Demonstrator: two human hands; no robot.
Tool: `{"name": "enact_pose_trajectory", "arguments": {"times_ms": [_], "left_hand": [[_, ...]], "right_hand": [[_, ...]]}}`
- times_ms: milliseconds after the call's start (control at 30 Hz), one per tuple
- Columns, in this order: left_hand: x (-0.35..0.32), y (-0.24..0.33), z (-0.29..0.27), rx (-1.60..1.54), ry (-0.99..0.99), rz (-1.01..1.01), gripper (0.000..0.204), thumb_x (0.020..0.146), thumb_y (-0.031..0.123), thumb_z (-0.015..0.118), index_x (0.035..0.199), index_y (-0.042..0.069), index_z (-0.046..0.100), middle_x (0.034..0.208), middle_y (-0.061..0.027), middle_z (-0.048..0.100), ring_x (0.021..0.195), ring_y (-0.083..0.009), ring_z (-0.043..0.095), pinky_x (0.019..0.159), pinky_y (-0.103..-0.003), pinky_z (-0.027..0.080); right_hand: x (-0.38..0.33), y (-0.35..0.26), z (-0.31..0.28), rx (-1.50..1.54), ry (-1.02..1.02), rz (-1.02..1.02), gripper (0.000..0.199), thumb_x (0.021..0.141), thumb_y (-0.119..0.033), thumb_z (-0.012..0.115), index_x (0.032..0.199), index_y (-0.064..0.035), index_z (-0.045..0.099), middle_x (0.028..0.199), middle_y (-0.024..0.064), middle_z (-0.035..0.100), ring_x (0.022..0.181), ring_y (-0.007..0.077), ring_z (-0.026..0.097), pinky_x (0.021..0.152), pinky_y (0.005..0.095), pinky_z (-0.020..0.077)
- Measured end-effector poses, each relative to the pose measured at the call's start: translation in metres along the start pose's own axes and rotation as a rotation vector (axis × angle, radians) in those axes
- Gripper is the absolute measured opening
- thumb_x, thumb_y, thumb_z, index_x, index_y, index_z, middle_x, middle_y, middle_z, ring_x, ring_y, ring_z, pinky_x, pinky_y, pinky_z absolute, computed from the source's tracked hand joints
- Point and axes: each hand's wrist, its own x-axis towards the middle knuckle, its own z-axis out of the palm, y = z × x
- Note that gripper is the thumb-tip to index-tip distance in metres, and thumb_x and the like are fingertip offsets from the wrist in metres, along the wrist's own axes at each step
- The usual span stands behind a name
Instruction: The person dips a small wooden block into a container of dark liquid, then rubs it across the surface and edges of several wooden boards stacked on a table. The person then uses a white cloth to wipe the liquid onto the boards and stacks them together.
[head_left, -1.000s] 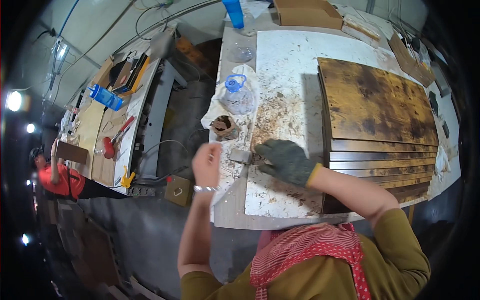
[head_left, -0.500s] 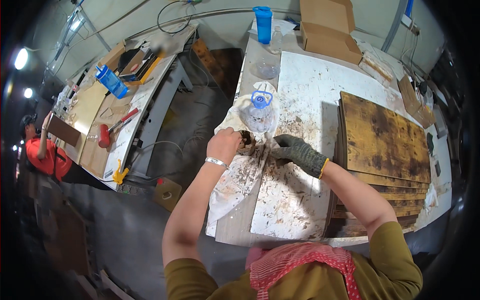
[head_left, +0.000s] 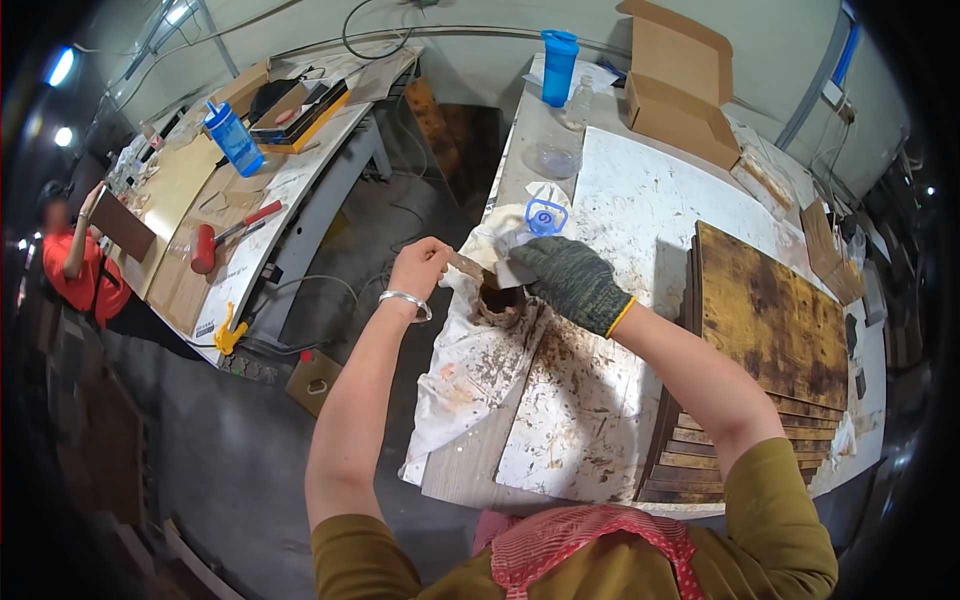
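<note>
My bare left hand (head_left: 418, 268), wearing a silver bracelet, pinches a thin flat brownish stick (head_left: 466, 266) over a stained cup. That cup (head_left: 501, 306) is dark inside, with brown crust on its wall, and stands on a smeared white cloth (head_left: 465, 375). My right hand (head_left: 578, 283), in a dark grey knitted glove with a yellow cuff, is closed on a pale flat piece (head_left: 514, 271) beside the stick's lower end. Whether the piece is cloth or a blade is unclear. Behind the glove, a clear jug with a blue handle cap (head_left: 546, 216) is mostly hidden.
A stack of brown mottled boards (head_left: 775, 320) lies to the right on a stained white sheet (head_left: 570, 430). Farther back are a blue bottle (head_left: 559, 70) and an open cardboard box (head_left: 685, 120). On the left table lies a red mallet (head_left: 204, 248); a person in red (head_left: 80, 265) stands beyond.
My left hand has risen left from the cup, and the stick now shows above it. My gloved right hand has moved left and farther away, covering much of the jug.
</note>
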Motion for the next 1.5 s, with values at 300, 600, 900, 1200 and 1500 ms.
{"name": "enact_pose_trajectory", "arguments": {"times_ms": [300, 600, 900, 1200, 1500], "left_hand": [[-0.002, -0.002, -0.001, 0.1, 0.04, 0.025, 0.016, 0.083, 0.014, 0.057, 0.08, 0.0, 0.063, 0.062, -0.0015, 0.057, 0.055, -0.0084, 0.051, 0.054, -0.024, 0.041], [-0.033, -0.002, 0.0, -0.342, 0.119, -0.171, 0.016, 0.089, 0.018, 0.059, 0.078, 0.006, 0.06, 0.064, 0.0021, 0.055, 0.054, -0.0047, 0.046, 0.047, -0.02, 0.035], [-0.083, -0.024, 0.048, -0.978, 0.137, -0.435, 0.011, 0.088, 0.017, 0.063, 0.092, 0.008, 0.058, 0.076, -0.001, 0.056, 0.061, -0.0075, 0.046, 0.047, -0.018, 0.033], [-0.099, -0.026, 0.076, -1.13, 0.315, -0.445, 0.009, 0.089, 0.017, 0.063, 0.087, 0.009, 0.059, 0.074, -0.0002, 0.056, 0.059, -0.0061, 0.045, 0.047, -0.018, 0.034], [-0.101, -0.014, 0.09, -1.095, 0.27, -0.343, 0.009, 0.09, 0.017, 0.062, 0.088, 0.009, 0.058, 0.073, 0.0007, 0.055, 0.06, -0.0056, 0.046, 0.049, -0.019, 0.035]], "right_hand": [[0.003, 0.003, 0.008, -0.072, -0.075, 0.009, 0.032, 0.081, -0.013, 0.055, 0.113, -0.0133, 0.06, 0.1, 0.01, 0.06, 0.094, 0.0288, 0.059, 0.08, 0.0416, 0.0468], [-0.034, -0.008, 0.003, 1.302, -0.199, 0.787, 0.039, 0.09, -0.03, 0.058, 0.12, -0.0056, 0.054, 0.106, 0.0088, 0.064, 0.092, 0.0228, 0.062, 0.08, 0.0339, 0.0498], [-0.054, -0.039, 0.035, 2.34, -0.031, 0.84, 0.041, 0.096, -0.035, 0.048, 0.122, -0.004, 0.049, 0.105, 0.0115, 0.063, 0.088, 0.0243, 0.064, 0.075, 0.0367, 0.0552], [-0.057, -0.045, 0.033, 2.38, 0.01, 0.781, 0.043, 0.096, -0.035, 0.046, 0.126, -0.0046, 0.048, 0.119, 0.0127, 0.057, 0.103, 0.0267, 0.059, 0.091, 0.042, 0.0494], [-0.062, -0.038, 0.043, 2.313, -0.008, 0.771, 0.042, 0.095, -0.034, 0.049, 0.125, -0.0039, 0.049, 0.119, 0.0117, 0.057, 0.103, 0.0246, 0.059, 0.088, 0.0391, 0.0504]]}}
